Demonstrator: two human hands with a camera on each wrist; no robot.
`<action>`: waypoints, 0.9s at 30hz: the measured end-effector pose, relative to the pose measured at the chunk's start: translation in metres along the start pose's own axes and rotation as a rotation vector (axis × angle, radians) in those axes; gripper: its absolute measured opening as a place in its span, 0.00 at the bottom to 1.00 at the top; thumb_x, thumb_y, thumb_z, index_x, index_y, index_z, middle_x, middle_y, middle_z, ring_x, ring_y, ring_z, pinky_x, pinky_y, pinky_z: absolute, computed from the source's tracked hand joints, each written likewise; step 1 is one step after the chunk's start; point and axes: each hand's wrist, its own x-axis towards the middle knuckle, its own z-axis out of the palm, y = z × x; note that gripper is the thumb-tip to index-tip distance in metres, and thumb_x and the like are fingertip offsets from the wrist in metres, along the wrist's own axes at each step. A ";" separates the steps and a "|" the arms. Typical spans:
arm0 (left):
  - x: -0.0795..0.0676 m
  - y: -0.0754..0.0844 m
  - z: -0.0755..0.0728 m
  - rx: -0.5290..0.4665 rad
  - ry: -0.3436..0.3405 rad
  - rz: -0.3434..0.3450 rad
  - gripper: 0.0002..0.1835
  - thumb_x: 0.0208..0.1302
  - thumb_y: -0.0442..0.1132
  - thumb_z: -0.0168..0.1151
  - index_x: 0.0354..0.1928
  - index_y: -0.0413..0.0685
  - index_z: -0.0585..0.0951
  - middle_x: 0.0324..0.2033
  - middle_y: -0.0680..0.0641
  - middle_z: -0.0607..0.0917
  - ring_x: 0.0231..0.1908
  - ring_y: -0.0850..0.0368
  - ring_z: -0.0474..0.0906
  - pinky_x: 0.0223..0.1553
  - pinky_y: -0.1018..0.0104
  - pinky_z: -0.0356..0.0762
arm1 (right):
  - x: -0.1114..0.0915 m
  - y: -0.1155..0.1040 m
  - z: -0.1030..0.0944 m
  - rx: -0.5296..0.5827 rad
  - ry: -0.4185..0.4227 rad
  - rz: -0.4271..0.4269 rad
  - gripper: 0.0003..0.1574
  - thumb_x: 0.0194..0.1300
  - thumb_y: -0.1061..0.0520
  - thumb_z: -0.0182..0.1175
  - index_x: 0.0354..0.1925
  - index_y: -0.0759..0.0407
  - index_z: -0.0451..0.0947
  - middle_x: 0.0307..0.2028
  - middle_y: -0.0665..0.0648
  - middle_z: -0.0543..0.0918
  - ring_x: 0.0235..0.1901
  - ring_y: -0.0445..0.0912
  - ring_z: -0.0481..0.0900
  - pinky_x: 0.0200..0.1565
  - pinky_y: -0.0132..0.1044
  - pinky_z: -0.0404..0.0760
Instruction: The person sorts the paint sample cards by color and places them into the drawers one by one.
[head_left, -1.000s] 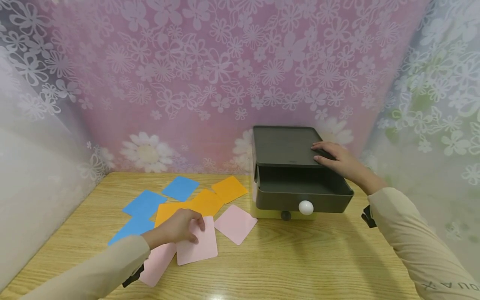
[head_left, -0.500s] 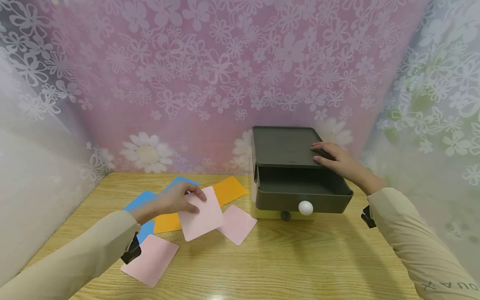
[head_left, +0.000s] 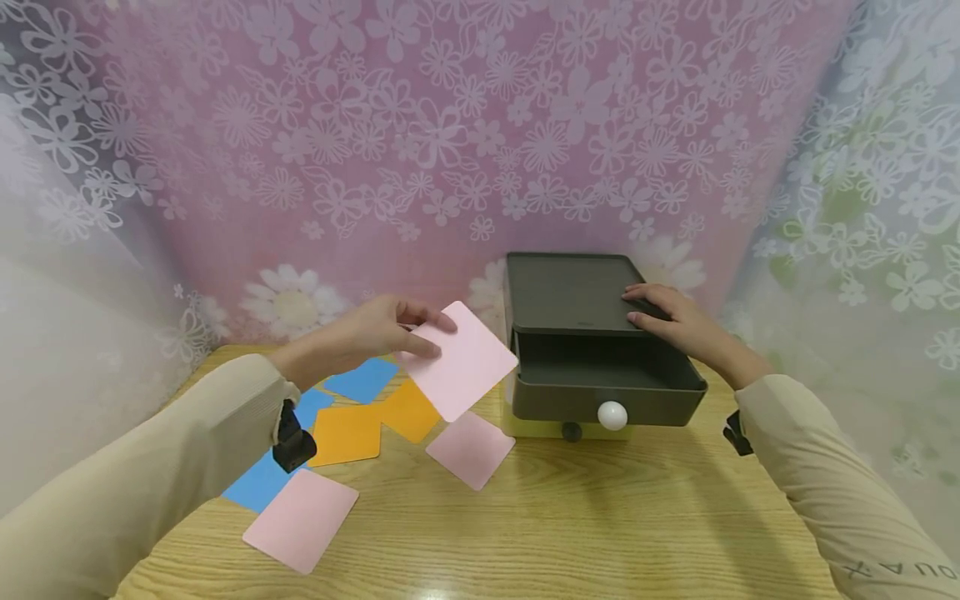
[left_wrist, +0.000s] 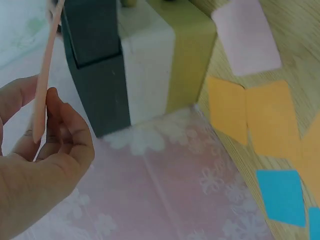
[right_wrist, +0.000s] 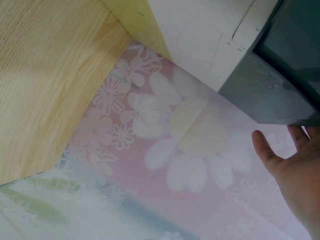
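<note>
My left hand [head_left: 367,332] pinches a square pink card [head_left: 468,360] between thumb and fingers, raised and tilted at the left side of a small drawer unit. The left wrist view shows this card edge-on in the fingers. The unit has a dark top [head_left: 570,287], and its dark upper drawer [head_left: 551,404] is pulled out, showing a bare inside. A white knob [head_left: 612,415] sits on the drawer front. On the right edge of the top rest the extended fingers of my right hand [head_left: 682,325]; in the right wrist view they are partly hidden behind the unit.
Two more pink cards lie on the wooden table, one near the unit [head_left: 472,452] and one at the front left [head_left: 302,521]. Orange cards [head_left: 345,435] and blue cards [head_left: 362,380] are spread behind. A flowered curtain [head_left: 390,167] hangs close behind the table.
My left hand has lifted the pink card off the table and carried it up and right towards the drawer unit. The right hand and drawer have stayed in place.
</note>
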 end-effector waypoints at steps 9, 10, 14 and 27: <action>0.016 0.033 0.036 -0.266 -0.119 0.006 0.20 0.57 0.30 0.61 0.53 0.45 0.76 0.55 0.48 0.75 0.49 0.56 0.73 0.54 0.62 0.71 | 0.000 0.000 0.001 -0.006 0.012 0.003 0.26 0.66 0.54 0.52 0.59 0.65 0.66 0.61 0.67 0.64 0.62 0.63 0.58 0.58 0.62 0.56; 0.019 0.036 0.041 -0.298 -0.134 0.003 0.20 0.57 0.29 0.60 0.54 0.44 0.76 0.55 0.48 0.74 0.46 0.57 0.74 0.51 0.65 0.72 | 0.000 0.000 0.001 -0.008 0.014 0.003 0.26 0.66 0.54 0.52 0.59 0.65 0.66 0.61 0.67 0.64 0.62 0.64 0.58 0.58 0.62 0.56; 0.027 0.045 0.060 -0.387 -0.177 -0.018 0.19 0.59 0.28 0.58 0.54 0.39 0.75 0.58 0.47 0.72 0.41 0.58 0.77 0.49 0.66 0.74 | -0.001 0.000 0.001 -0.016 0.013 0.006 0.27 0.66 0.53 0.52 0.59 0.65 0.66 0.61 0.68 0.64 0.62 0.64 0.57 0.58 0.63 0.55; 0.045 0.068 0.102 -0.623 -0.112 -0.165 0.20 0.60 0.24 0.55 0.55 0.28 0.71 0.55 0.39 0.74 0.38 0.55 0.77 0.48 0.68 0.76 | 0.000 0.001 0.002 -0.028 0.032 -0.018 0.25 0.65 0.54 0.52 0.58 0.65 0.67 0.61 0.67 0.65 0.62 0.64 0.58 0.58 0.62 0.57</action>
